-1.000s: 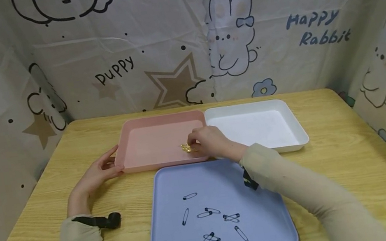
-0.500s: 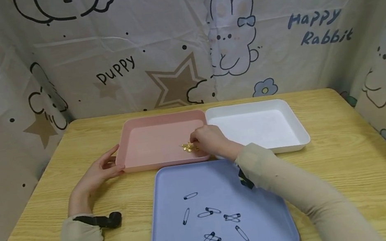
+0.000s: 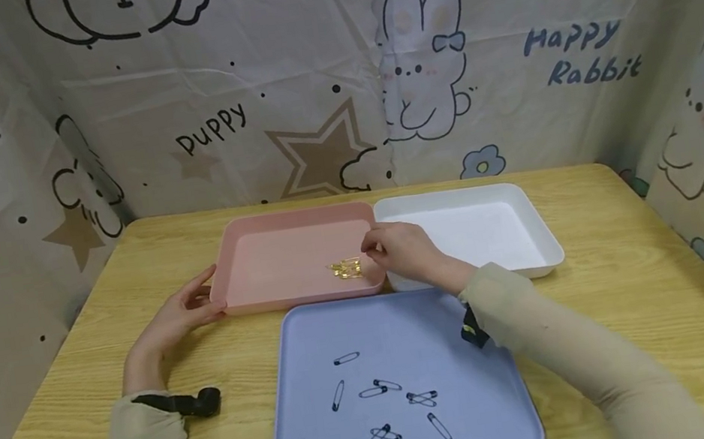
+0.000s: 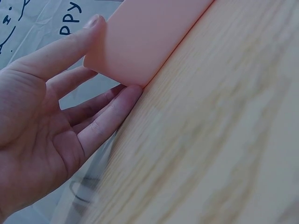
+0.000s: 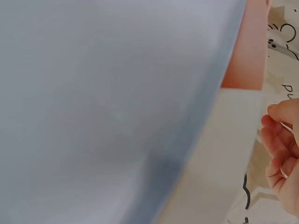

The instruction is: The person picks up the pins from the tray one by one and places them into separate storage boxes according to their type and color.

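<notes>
In the head view, my left hand (image 3: 175, 318) rests against the left end of the pink tray (image 3: 296, 300). The left wrist view shows its fairly straight fingers (image 4: 105, 119) touching the tray's outer wall, spread around the corner. My right hand (image 3: 408, 253) hovers over where the pink and white trays meet, fingers loosely bent and nothing seen between them. Just left of its fingertips, a small pile of gold safety pins (image 3: 347, 269) lies in the pink tray. Several black-and-silver safety pins (image 3: 440, 428) are scattered over the blue tray (image 3: 313, 324) in front.
The white tray (image 3: 463, 233) stands at the pink tray's right, edge to edge. All trays sit on a wooden table (image 3: 619, 270). A printed cloth (image 3: 199, 68) hangs behind and along both sides. My right forearm crosses the blue tray's right corner.
My right hand has lifted back from the gold safety pins and moved right, uncovering the pile. My left hand stays at the pink tray. The black-and-silver pins have not moved.
</notes>
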Available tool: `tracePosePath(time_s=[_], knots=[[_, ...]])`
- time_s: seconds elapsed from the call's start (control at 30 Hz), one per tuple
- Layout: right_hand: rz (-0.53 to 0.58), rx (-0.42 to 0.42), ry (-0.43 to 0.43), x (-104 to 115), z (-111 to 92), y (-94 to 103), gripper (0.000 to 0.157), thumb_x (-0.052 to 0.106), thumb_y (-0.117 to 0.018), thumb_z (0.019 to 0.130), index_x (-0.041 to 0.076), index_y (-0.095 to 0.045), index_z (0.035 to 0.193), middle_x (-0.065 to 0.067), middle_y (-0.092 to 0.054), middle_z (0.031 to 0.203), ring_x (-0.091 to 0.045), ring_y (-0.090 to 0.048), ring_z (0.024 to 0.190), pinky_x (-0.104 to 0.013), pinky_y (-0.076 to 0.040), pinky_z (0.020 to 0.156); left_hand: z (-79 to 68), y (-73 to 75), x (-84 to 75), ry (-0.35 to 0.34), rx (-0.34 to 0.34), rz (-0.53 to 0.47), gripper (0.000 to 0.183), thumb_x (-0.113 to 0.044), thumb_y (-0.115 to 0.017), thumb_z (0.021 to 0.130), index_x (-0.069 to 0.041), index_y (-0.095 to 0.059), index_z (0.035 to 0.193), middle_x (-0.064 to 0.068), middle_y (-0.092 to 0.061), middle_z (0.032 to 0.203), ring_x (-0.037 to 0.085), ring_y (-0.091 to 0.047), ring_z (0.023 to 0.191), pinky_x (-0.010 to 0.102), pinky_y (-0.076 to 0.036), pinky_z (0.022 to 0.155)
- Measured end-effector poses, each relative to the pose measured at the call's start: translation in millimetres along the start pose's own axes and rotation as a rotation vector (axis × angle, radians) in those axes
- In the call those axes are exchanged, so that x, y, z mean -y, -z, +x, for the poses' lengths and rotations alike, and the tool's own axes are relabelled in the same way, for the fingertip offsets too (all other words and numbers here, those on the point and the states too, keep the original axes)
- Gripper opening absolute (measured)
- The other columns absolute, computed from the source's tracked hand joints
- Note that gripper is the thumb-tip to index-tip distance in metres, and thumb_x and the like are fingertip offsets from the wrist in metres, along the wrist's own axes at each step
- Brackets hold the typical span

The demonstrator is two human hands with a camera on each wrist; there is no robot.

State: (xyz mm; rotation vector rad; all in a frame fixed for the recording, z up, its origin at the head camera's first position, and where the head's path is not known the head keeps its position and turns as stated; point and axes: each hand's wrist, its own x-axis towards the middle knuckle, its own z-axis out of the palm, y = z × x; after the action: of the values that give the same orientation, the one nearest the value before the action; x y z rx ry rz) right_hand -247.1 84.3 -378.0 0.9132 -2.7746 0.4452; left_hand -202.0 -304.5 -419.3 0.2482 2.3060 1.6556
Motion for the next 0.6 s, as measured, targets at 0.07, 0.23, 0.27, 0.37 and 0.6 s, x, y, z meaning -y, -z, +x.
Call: tracePosePath(time_s=[0.07, 0.23, 0.27, 0.37, 0.6], knots=[[0.002, -0.019, 0.002, -3, -4, 4.9, 0.011, 0.015, -0.063, 0.083, 0.013, -0.070, 0.091, 0.002, -0.066, 0.084, -0.011, -0.058, 0.070, -0.027, -0.048, 0.065, 0.7, -0.7, -1.0, 0.005, 0.001, 0.013, 0.075, -0.017, -0.060, 0.088, -0.013, -0.012, 0.147, 0.025, -0.034, 0.124, 0.005, -0.056, 0.090, 0.019, -0.048, 0.080], [0.026, -0.059, -0.025, -11, -18, 17.9, 0.012, 0.018, -0.064, 0.083, 0.014, -0.070, 0.093, 0.002, -0.064, 0.081, -0.010, -0.054, 0.065, -0.025, -0.044, 0.058, -1.2, -2.5, -4.4, 0.019, -0.005, 0.051, 0.076, -0.019, -0.060, 0.088, -0.013, -0.012, 0.147, 0.025, -0.035, 0.125, 0.003, -0.054, 0.091, 0.018, -0.046, 0.080], [0.030, -0.068, -0.032, -13, -22, 20.6, 0.012, 0.018, -0.064, 0.083, 0.014, -0.070, 0.093, 0.002, -0.064, 0.080, -0.010, -0.053, 0.065, -0.025, -0.043, 0.057, -1.7, -2.8, -5.5, 0.019, -0.004, 0.059, 0.076, -0.019, -0.060, 0.088, -0.013, -0.012, 0.147, 0.025, -0.035, 0.125, 0.003, -0.053, 0.091, 0.017, -0.046, 0.080], [0.041, -0.102, -0.037, -19, -33, 27.0, 0.011, 0.019, -0.064, 0.083, 0.014, -0.069, 0.093, 0.002, -0.063, 0.080, -0.010, -0.054, 0.067, -0.026, -0.043, 0.057, -3.6, -3.0, -9.9, 0.026, -0.007, 0.100, 0.076, -0.020, -0.060, 0.088, -0.012, -0.012, 0.147, 0.025, -0.035, 0.125, 0.003, -0.052, 0.093, 0.017, -0.046, 0.080], [0.043, -0.151, -0.046, -36, -62, 39.4, 0.016, 0.025, -0.067, 0.082, 0.015, -0.068, 0.094, 0.002, -0.064, 0.087, -0.013, -0.057, 0.072, -0.029, -0.044, 0.061, -9.2, -4.6, -25.4, 0.056, -0.043, 0.325, 0.076, -0.035, -0.059, 0.087, -0.012, -0.017, 0.146, 0.024, -0.039, 0.128, 0.028, -0.049, 0.107, 0.035, -0.044, 0.086]])
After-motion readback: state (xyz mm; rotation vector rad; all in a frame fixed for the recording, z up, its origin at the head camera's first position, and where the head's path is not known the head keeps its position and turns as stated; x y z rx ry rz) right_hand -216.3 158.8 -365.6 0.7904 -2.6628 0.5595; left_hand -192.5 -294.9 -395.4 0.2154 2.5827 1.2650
